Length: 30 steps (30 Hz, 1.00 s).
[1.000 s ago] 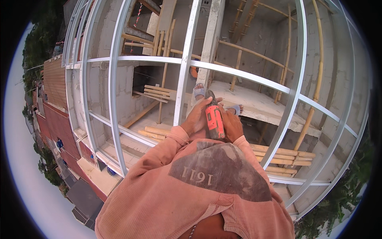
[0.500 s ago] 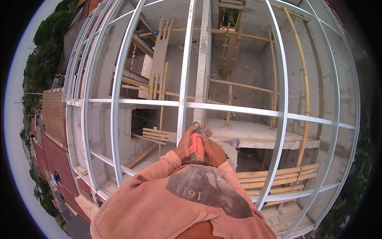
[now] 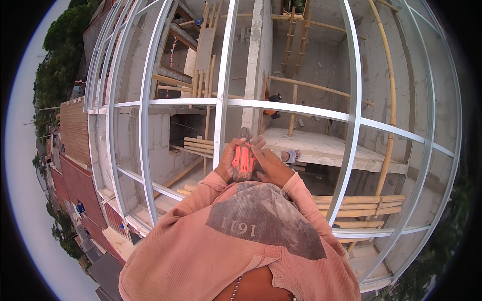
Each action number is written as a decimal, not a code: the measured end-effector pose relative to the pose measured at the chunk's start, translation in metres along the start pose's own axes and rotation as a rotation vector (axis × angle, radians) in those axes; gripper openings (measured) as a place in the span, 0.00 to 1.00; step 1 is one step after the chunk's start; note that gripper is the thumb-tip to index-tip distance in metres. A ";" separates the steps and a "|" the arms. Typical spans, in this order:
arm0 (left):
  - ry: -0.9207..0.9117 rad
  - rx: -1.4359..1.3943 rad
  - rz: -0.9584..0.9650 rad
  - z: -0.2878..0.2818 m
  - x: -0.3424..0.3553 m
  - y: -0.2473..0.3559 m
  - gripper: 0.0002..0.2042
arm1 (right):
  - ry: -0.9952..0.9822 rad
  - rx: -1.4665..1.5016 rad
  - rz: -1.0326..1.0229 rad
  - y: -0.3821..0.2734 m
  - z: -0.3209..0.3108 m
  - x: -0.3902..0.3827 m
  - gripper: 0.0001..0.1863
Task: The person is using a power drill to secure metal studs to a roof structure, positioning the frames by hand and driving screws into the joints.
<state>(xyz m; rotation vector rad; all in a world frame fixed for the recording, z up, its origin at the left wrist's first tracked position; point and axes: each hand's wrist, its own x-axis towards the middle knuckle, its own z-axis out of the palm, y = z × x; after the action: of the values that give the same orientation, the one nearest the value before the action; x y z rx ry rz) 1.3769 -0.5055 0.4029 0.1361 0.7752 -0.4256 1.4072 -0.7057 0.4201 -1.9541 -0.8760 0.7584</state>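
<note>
A red and black cordless drill (image 3: 243,161) is held in front of my chest, its dark chuck pointing away from me. Around its left side my left hand (image 3: 227,159) is closed, thumb toward the chuck end. My right hand (image 3: 275,169) is closed against the drill's right side; the drill body partly hides its grip. Pale fingertips show beside the chuck, and which hand they belong to is hard to tell. Just ahead and to the left of the drill runs a silvery metal beam (image 3: 221,113), crossed by a transverse metal bar (image 3: 291,107).
More metal beams (image 3: 354,100) form an open grid over roofless block-walled rooms. Below are a concrete ledge (image 3: 331,148), bamboo poles (image 3: 386,90) and a grey wall top (image 3: 258,65). A sandalled foot (image 3: 289,156) rests at the ledge. Another person (image 3: 272,106) is far below.
The whole view has shifted, with beams and rooms now higher in the picture. Both hands and the drill appear slightly higher and farther left. A person below has come into sight.
</note>
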 end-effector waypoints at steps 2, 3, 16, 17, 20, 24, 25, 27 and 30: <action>-0.005 -0.110 0.019 -0.001 -0.005 -0.014 0.22 | -0.110 0.080 0.087 -0.004 -0.018 -0.014 0.46; -0.038 -0.126 0.047 -0.001 -0.006 -0.019 0.22 | -0.071 0.078 -0.016 0.001 -0.023 -0.020 0.42; -0.048 -0.143 0.266 0.006 0.009 0.004 0.24 | 0.496 0.179 0.526 0.066 -0.089 -0.101 0.27; -0.023 -0.138 0.272 0.011 0.013 0.012 0.22 | 0.501 0.182 0.530 0.069 -0.089 -0.102 0.27; -0.004 -0.088 0.270 0.017 0.023 0.041 0.19 | 0.592 0.173 0.615 0.078 -0.083 -0.100 0.26; 0.046 -0.088 0.303 0.018 0.032 0.076 0.16 | 0.644 0.231 0.621 0.078 -0.066 -0.081 0.24; 0.069 -0.119 0.317 0.019 0.031 0.082 0.16 | 0.611 0.213 0.624 0.075 -0.063 -0.073 0.24; 0.043 -0.126 0.335 0.011 0.030 0.095 0.16 | 0.554 0.194 0.604 0.073 -0.058 -0.055 0.24; 0.058 -0.146 0.378 -0.009 0.031 0.106 0.15 | 0.457 0.196 0.597 0.070 -0.060 -0.031 0.24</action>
<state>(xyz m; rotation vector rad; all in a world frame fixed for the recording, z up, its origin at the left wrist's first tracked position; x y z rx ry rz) 1.4352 -0.4172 0.3710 0.1553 0.8138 -0.0067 1.4557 -0.7849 0.3924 -2.0996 0.0642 0.6474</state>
